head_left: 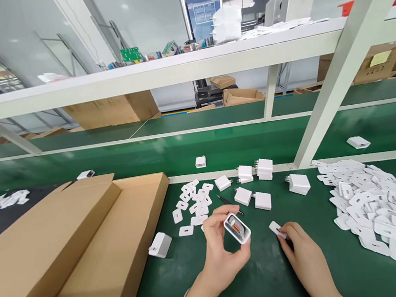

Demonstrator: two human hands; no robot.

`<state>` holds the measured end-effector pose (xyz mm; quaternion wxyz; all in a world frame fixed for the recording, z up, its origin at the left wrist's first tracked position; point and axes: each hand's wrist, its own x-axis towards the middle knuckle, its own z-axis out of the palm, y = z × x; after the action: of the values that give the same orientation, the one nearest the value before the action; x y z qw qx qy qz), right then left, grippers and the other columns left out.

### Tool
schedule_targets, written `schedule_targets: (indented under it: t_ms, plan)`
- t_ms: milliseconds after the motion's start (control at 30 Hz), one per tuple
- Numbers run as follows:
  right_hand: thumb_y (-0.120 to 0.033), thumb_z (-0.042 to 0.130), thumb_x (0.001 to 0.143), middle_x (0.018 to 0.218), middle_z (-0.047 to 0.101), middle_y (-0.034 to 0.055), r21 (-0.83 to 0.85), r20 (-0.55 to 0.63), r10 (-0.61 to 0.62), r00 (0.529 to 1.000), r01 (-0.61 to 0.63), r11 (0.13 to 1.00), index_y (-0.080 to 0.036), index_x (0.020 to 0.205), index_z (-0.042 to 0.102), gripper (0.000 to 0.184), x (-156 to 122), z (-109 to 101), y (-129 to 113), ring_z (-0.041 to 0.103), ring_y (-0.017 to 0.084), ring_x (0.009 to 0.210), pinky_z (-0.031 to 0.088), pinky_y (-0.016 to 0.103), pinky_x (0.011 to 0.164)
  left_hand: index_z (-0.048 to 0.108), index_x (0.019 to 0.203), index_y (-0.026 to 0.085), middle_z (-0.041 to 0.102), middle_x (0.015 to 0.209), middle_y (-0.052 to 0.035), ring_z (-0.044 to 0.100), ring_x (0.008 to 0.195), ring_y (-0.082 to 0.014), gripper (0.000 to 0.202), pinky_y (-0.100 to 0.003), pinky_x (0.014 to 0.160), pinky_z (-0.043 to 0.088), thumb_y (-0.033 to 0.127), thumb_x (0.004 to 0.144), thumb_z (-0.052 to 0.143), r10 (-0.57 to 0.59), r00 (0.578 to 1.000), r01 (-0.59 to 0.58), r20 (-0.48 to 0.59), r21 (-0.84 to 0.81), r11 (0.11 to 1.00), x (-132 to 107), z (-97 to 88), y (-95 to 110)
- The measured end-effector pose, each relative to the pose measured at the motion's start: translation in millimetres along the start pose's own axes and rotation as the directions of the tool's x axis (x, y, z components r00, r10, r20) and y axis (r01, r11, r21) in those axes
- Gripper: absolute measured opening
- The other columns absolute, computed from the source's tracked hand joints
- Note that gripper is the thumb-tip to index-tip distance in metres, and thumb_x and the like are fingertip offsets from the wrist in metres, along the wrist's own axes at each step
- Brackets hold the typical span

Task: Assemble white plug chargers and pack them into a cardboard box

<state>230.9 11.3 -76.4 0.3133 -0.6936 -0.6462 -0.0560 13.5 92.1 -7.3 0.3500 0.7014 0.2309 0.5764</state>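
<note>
We find the left hand [220, 251] clasping a white charger [237, 228] by its side walls, port face up, above the near desk [261, 282]. Just to its right, the right hand [303, 256] pinches a cover plate [275, 227] lying on the desk. We judge both to be light, rigid, smooth plastic, best held by the edges.

The left hand [221, 244] was raised, fingers curled closed, while the right hand [303, 251] lay low, fingertips seemingly pinched.
</note>
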Motion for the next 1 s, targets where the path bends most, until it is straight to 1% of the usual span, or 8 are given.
schedule_targets:
  t_ms: [233,400,467,533,667,800,900,1000]
  plan:
    - [-0.039,0.040,0.110,0.097,0.075,0.0076,0.009,-0.028,0.016,0.999,-0.016,1.000,-0.021,0.105,0.064,0.031,7.3,-15.5,24.9,0.073,0.021,0.072,0.055,0.031,0.062,0.045,0.137,0.030,0.051,0.127,-0.0117,0.058,0.121,-0.0295,0.059,-0.043,0.095,0.056,0.012,0.084,0.064,-0.122,0.992,0.114,0.039,0.168,0.979,-17.4,-7.2,10.6]
    - [-0.046,0.042,0.103,0.098,0.079,0.0116,0.092,-0.082,0.258,0.963,-0.251,0.964,-0.020,0.103,0.072,0.039,14.9,-16.2,32.6,0.074,0.026,0.074,0.057,0.037,0.065,0.041,0.136,0.031,0.044,0.133,-0.0134,0.057,0.116,-0.0288,0.048,-0.042,0.090,0.057,0.023,0.093,0.061,-0.238,0.965,0.211,0.111,0.213,0.954,-28.4,-7.0,9.1]
    - [-0.053,0.052,0.097,0.089,0.079,0.0106,0.265,-0.009,0.399,0.917,-0.382,0.885,-0.021,0.098,0.075,0.040,18.0,-19.3,23.2,0.073,0.026,0.069,0.058,0.037,0.063,0.041,0.139,0.031,0.041,0.138,-0.0141,0.056,0.119,-0.0287,0.043,-0.043,0.094,0.056,0.031,0.099,0.057,-0.310,0.932,0.274,0.187,0.196,0.942,-33.7,-6.3,5.8]
    - [-0.060,0.063,0.091,0.080,0.077,0.0083,0.479,0.159,0.448,0.880,-0.466,0.744,-0.020,0.096,0.077,0.042,20.2,-24.7,3.3,0.071,0.024,0.065,0.059,0.036,0.061,0.043,0.139,0.031,0.042,0.139,-0.0137,0.055,0.121,-0.0282,0.035,-0.045,0.100,0.054,0.037,0.105,0.048,-0.361,0.906,0.324,0.220,0.185,0.928,-39.2,-4.1,2.5]
    - [-0.062,0.073,0.087,0.075,0.072,0.0052,0.706,0.414,0.328,0.849,-0.527,0.473,-0.019,0.095,0.079,0.044,22.3,-34.2,-54.3,0.064,0.020,0.063,0.056,0.032,0.060,0.047,0.136,0.031,0.044,0.138,-0.0122,0.055,0.120,-0.0258,0.030,-0.045,0.103,0.051,0.038,0.111,0.032,-0.414,0.896,0.387,0.161,0.174,0.905,-48.7,4.7,-0.7]
    - [-0.059,0.078,0.085,0.079,0.068,0.0035,0.795,0.417,0.297,0.859,-0.503,0.338,-0.021,0.087,0.079,0.039,22.7,-29.6,-92.5,0.056,0.015,0.062,0.051,0.028,0.058,0.047,0.135,0.030,0.044,0.136,-0.0124,0.055,0.121,-0.0265,0.030,-0.045,0.100,0.054,0.039,0.112,0.031,-0.330,0.937,0.304,0.118,0.195,0.932,-56.6,14.2,-3.8]
    - [-0.057,0.081,0.084,0.079,0.061,0.0016,0.830,0.389,0.342,0.855,-0.487,0.273,-0.021,0.086,0.075,0.036,20.0,-18.5,-99.5,0.053,0.014,0.061,0.048,0.026,0.055,0.049,0.131,0.029,0.045,0.131,-0.0122,0.053,0.124,-0.0275,0.027,-0.044,0.097,0.055,0.035,0.111,0.032,-0.231,0.973,0.223,0.012,0.216,0.950,-62.6,19.6,-7.5]
    - [-0.058,0.083,0.081,0.079,0.055,-0.0018,0.842,0.412,0.349,0.842,-0.498,0.208,-0.023,0.098,0.069,0.041,16.6,-9.9,-101.6,0.049,0.011,0.056,0.046,0.023,0.051,0.052,0.125,0.029,0.047,0.129,-0.0115,0.054,0.125,-0.0277,0.026,-0.045,0.099,0.056,0.034,0.111,0.031,-0.232,0.967,0.249,-0.107,0.184,0.951,-67.5,24.4,-7.4]
